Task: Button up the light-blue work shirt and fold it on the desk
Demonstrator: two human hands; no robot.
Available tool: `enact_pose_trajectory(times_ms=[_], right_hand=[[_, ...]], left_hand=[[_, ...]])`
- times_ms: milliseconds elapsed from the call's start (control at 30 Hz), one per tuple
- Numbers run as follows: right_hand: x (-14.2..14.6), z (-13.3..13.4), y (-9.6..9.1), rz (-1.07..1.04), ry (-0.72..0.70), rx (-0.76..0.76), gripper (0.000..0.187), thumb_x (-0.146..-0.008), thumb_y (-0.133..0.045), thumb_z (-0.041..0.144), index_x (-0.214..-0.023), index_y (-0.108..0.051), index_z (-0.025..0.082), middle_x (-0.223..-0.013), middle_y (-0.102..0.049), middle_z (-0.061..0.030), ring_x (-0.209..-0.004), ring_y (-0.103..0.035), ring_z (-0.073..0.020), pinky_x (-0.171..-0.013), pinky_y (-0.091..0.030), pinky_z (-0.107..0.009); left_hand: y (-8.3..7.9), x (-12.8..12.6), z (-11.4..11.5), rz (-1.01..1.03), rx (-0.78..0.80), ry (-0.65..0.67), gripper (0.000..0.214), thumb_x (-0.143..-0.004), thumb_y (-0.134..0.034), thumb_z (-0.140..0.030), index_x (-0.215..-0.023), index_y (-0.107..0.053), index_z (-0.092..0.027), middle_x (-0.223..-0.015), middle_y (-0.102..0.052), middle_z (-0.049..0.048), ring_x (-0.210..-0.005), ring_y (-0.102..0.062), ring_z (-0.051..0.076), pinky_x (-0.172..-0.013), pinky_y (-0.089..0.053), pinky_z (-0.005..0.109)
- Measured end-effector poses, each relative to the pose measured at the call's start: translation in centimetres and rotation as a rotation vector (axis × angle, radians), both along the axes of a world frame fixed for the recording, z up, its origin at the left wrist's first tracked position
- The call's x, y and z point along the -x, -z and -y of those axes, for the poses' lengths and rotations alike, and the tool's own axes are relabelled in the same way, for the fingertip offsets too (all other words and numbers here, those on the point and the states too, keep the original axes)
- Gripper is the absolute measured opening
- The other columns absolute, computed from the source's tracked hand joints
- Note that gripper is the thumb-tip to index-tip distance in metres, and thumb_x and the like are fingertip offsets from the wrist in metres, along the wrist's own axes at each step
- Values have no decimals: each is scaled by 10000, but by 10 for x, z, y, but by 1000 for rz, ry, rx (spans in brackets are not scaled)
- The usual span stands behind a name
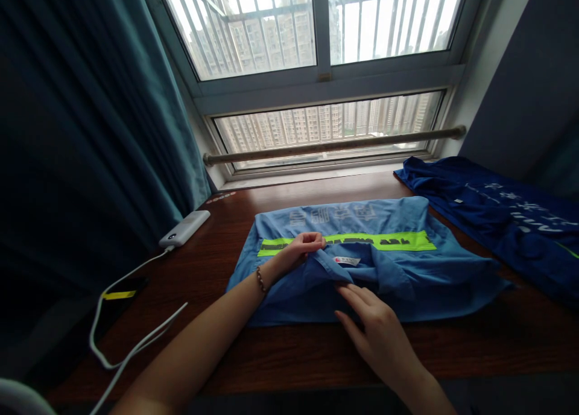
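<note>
A light blue shirt (384, 264) with a yellow-green reflective stripe (389, 240) lies spread on the dark wooden table (235, 222), back side up with pale printed characters. My left hand (302, 248), a bead bracelet on its wrist, pinches a fold of the shirt near the collar, fingers closed on the cloth. My right hand (375, 321) lies flat on the shirt's near part, fingers stretched out toward the collar and a small white label (347, 260).
A darker blue garment (497, 216) with white print lies at the table's right. A white power bank (184, 228) with a white cable (122, 318) sits at the left. A teal curtain (90, 131) hangs left. The barred window (316, 71) stands behind.
</note>
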State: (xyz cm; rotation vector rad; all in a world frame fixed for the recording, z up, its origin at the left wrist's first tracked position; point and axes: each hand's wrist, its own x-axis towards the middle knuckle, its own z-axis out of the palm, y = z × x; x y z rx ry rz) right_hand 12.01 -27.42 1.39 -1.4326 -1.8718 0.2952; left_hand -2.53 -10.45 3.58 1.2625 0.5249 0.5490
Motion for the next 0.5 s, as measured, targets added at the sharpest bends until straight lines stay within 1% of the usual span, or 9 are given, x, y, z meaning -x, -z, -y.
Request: enact_pose_trajectory(times_ms=[67,133,200,233,300,333,400,433,500], right_hand=[[0,2,0,-6,-37,-11,292,-813,-480,149,-1094,-541,198,-1063,-583,-60,-920,-546,-181,-799,-443,-302],[-3,5,-2,-25,-110,-7,213,-825,-459,142,-975,-595,207,-924,-623,-33,-815,-575,-153,-736,-464,-267],[-11,7,-5,-67,-125,-73,191,-838,-436,146,-869,-614,206,-808,-628,-20,-739,-585,-133,-687,-472,-245],[-17,7,-7,-79,-87,-136,191,-840,-433,151,-872,-613,206,-820,-630,-26,-760,-589,-138,-705,-475,-254],[-35,3,-9,-42,56,-257,212,-828,-464,183,-1000,-585,209,-986,-612,-60,-931,-565,-184,-822,-457,-327],[-46,-1,-9,8,126,-290,288,-813,-497,216,-1097,-541,209,-1090,-574,-79,-1034,-517,-218,-887,-423,-381],[-69,-8,-5,128,200,-264,534,-763,-575,298,-1260,-403,203,-1211,-494,-106,-1145,-425,-271,-947,-362,-461],[-80,-11,-2,174,204,-222,637,-736,-606,330,-1301,-344,198,-1212,-489,-113,-1144,-421,-282,-943,-362,-474],[-99,-14,5,217,190,-140,730,-711,-632,360,-1331,-284,196,-1155,-524,-110,-1088,-469,-274,-908,-397,-454]], left_hand=[[-2,1,1,16,-9,44,386,-561,-705,-335,-606,-374,-141,-645,-381,-37,-498,-302,34,-445,-232,179],[-5,4,1,-10,-29,138,405,-514,-743,-314,-607,-391,-137,-654,-395,-33,-537,-328,46,-475,-255,180],[-10,8,0,-65,-57,262,423,-466,-776,-316,-620,-428,-131,-685,-436,-18,-601,-376,68,-522,-291,187],[-13,10,-1,-96,-76,328,433,-447,-788,-329,-634,-452,-131,-707,-462,-8,-640,-404,85,-548,-308,195],[-22,14,-2,-176,-130,477,453,-430,-796,-371,-692,-510,-137,-768,-513,14,-699,-442,115,-568,-325,208],[-28,15,-1,-230,-165,564,469,-435,-792,-396,-737,-540,-141,-807,-534,27,-709,-453,124,-559,-327,212],[-41,15,4,-338,-264,709,511,-483,-759,-462,-843,-580,-147,-878,-564,52,-694,-465,129,-532,-325,216],[-48,14,10,-384,-340,726,512,-536,-720,-499,-884,-586,-148,-884,-572,56,-672,-466,125,-523,-324,217],[-61,9,28,-458,-581,592,459,-652,-624,-528,-915,-591,-154,-854,-583,48,-660,-473,123,-541,-334,218]])
